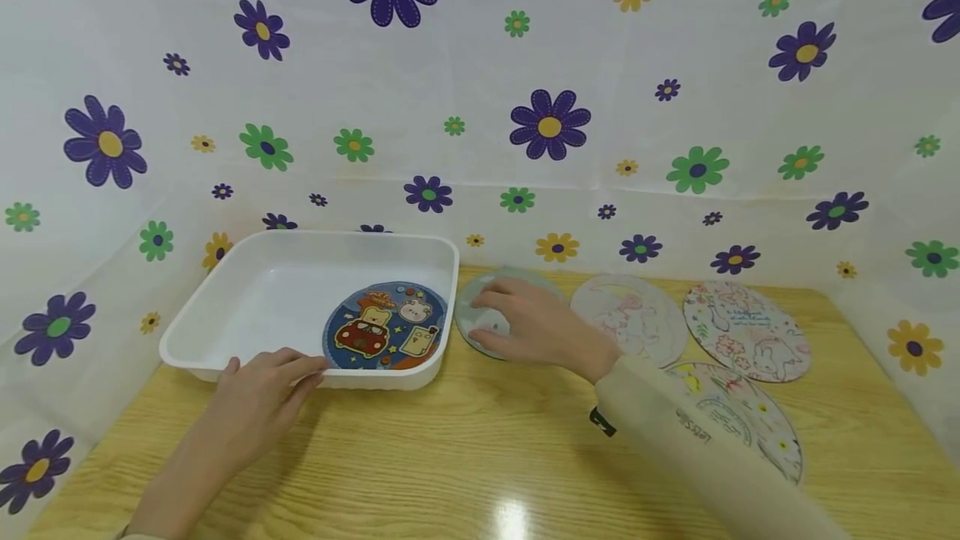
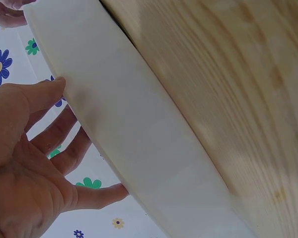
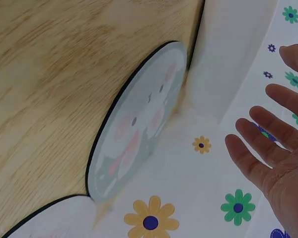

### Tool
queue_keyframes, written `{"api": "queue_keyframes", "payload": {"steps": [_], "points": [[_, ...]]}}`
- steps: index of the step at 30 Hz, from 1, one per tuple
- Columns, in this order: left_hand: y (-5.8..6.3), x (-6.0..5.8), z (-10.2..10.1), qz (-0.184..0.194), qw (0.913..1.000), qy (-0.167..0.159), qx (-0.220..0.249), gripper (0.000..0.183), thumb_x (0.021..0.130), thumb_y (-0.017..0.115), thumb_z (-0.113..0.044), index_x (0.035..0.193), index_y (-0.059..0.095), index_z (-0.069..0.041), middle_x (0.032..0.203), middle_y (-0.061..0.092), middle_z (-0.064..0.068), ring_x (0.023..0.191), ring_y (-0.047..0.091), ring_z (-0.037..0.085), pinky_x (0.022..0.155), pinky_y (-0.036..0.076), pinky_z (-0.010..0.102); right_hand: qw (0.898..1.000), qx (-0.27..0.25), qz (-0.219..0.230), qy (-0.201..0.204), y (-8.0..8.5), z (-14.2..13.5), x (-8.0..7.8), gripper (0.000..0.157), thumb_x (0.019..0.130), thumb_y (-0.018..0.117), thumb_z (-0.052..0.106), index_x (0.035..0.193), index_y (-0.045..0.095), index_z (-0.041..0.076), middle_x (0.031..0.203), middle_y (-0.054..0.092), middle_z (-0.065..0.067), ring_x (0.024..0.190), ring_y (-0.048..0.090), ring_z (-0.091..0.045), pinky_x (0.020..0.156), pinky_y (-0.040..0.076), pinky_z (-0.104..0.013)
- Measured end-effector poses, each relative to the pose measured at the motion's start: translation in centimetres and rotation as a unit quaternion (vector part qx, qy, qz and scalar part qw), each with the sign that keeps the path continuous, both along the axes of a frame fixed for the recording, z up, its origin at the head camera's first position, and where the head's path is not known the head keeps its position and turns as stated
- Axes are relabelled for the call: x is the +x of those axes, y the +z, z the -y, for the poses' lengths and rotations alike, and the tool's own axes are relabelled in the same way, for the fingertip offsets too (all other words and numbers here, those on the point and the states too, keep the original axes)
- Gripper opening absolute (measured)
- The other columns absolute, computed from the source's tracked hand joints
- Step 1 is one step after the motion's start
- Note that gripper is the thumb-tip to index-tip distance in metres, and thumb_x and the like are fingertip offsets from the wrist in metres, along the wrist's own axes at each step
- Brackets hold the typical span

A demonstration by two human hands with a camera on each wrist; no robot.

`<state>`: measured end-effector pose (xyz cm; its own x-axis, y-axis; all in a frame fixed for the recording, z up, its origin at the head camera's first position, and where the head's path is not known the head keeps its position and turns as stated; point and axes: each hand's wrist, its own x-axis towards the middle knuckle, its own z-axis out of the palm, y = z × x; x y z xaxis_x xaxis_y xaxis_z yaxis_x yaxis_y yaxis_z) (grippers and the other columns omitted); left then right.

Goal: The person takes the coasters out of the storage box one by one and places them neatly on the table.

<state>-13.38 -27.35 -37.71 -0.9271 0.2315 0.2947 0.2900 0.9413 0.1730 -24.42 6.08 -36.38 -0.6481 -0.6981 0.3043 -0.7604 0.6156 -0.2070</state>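
Note:
My left hand (image 1: 262, 394) rests at the front rim of a white plastic tray (image 1: 247, 361); in the left wrist view the left hand (image 2: 35, 153) touches the rim with spread, slightly bent fingertips. Inside the tray, at its right end, lies a round dark blue mat (image 1: 386, 327) with a red car and cartoon animals. My right hand (image 1: 540, 323) hovers over a round grey-green mat (image 1: 491, 277) just right of the tray. In the right wrist view, this mat (image 3: 139, 119) shows a rabbit face and lies flat, apart from the right hand (image 3: 283, 144), whose fingers are spread and hold nothing.
Further right on the wooden table (image 1: 465, 457) lie a pale pink-white round mat (image 1: 637, 319), a floral rabbit mat (image 1: 750, 332) and a yellow-and-green patterned mat (image 1: 776, 427), partly under the right sleeve (image 1: 697, 440). A white flower-print cloth (image 1: 465, 65) hangs behind and at both sides.

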Motion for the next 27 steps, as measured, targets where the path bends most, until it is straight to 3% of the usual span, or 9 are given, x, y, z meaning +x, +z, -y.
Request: {"api": "queue_keyframes", "payload": {"steps": [17, 23, 27], "points": [[-0.2, 0.0, 0.1, -0.003, 1.0, 0.001, -0.004, 0.019, 0.088, 0.066, -0.019, 0.107, 0.072, -0.018, 0.098, 0.071, 0.003, 0.097, 0.065, 0.033, 0.085, 0.03, 0.081, 0.997, -0.003, 0.007, 0.077, 0.4, 7.0, -1.3, 0.033, 0.091, 0.058, 0.032, 0.118, 0.064, 0.014, 0.116, 0.061, -0.001, 0.101, 0.059, -0.012, 0.087, 0.05, -0.024], [-0.2, 0.0, 0.1, 0.0, 1.0, 0.003, -0.002, 0.019, 0.089, 0.066, -0.019, 0.107, 0.072, -0.019, 0.098, 0.071, 0.002, 0.097, 0.065, 0.033, 0.085, 0.029, 0.081, 0.996, 0.038, 0.035, 0.071, -0.2, 9.2, -2.2, 0.035, 0.093, 0.055, 0.033, 0.122, 0.063, 0.014, 0.118, 0.06, -0.002, 0.103, 0.058, -0.012, 0.09, 0.05, -0.024], [-0.2, 0.0, 0.1, -0.002, 1.0, -0.001, -0.001, 0.019, 0.089, 0.066, -0.018, 0.107, 0.072, -0.019, 0.098, 0.071, 0.001, 0.096, 0.065, 0.033, 0.084, 0.03, 0.081, 0.993, 0.088, 0.072, 0.038, -0.6, 10.7, -2.5, 0.043, 0.092, 0.054, 0.036, 0.129, 0.058, 0.016, 0.122, 0.058, -0.003, 0.101, 0.057, -0.013, 0.089, 0.051, -0.027]]}}
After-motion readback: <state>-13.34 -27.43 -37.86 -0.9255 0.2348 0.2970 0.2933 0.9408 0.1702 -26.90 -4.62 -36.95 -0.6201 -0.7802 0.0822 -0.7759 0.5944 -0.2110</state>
